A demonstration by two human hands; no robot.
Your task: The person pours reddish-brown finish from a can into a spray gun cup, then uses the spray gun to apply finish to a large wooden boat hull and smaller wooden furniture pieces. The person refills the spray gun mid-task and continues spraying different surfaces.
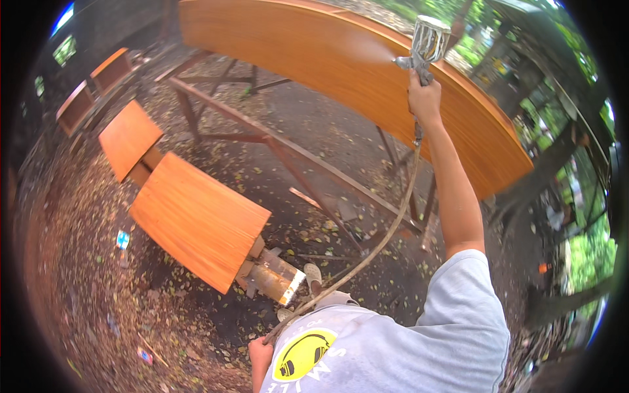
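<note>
My right hand (426,101) is raised with the arm stretched out, its fingers wrapped round the grip of a paint spray gun (419,62). The gun's cup (431,38) sits on top, streaked with white and grey. A pale mist leaves the nozzle toward the left, over a long orange-brown wooden panel (314,59). From the grip a tan air hose (386,239) curves down across my shirt to my left hand (260,354). That hand is low at my side, closed on the hose.
Under the panel stands a brown trestle frame (288,144) with slanted legs. Two smaller orange wooden panels (200,219) rest on supports at the left, beside a rusty can (278,275). Box-like wooden pieces (110,71) stand farther back. Fallen leaves and litter cover the ground.
</note>
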